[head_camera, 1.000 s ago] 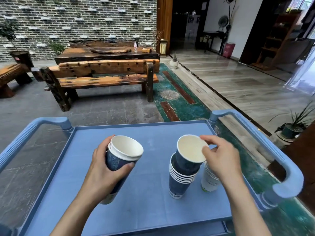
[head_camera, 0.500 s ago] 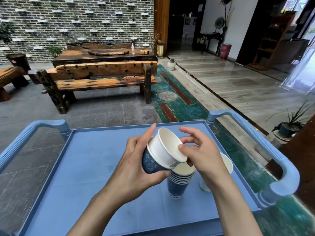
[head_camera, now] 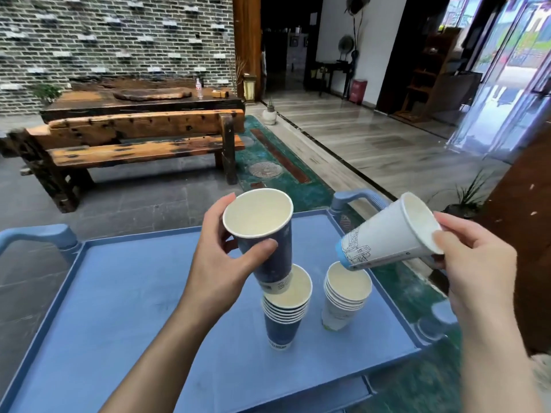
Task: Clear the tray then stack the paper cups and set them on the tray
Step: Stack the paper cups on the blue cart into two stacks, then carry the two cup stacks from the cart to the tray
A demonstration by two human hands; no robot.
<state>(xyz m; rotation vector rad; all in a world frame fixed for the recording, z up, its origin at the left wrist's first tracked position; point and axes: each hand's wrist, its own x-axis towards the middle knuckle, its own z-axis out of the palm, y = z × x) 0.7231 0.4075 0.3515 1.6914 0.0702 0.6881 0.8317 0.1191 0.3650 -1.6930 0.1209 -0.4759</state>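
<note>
Fingers [head_camera: 262,248] of the left hand [head_camera: 220,263] wrapped round a blue cup [head_camera: 268,251]; right hand [head_camera: 477,272] pinching a white cup [head_camera: 387,236] at its rim.

Centre frame: blue cup near upright, tilted a little, its base just over the mouth of the blue stack [head_camera: 284,311]; whether it touches, cannot tell. Right of centre: white cup tipped on its side, mouth toward the right edge, base above the white stack [head_camera: 346,296], apart from it. Both stacks stand upright on the blue tray [head_camera: 119,308], side by side in its right half, near each other but not touching. Upper left: wooden bench [head_camera: 134,144] before a brick wall [head_camera: 113,34].
</note>
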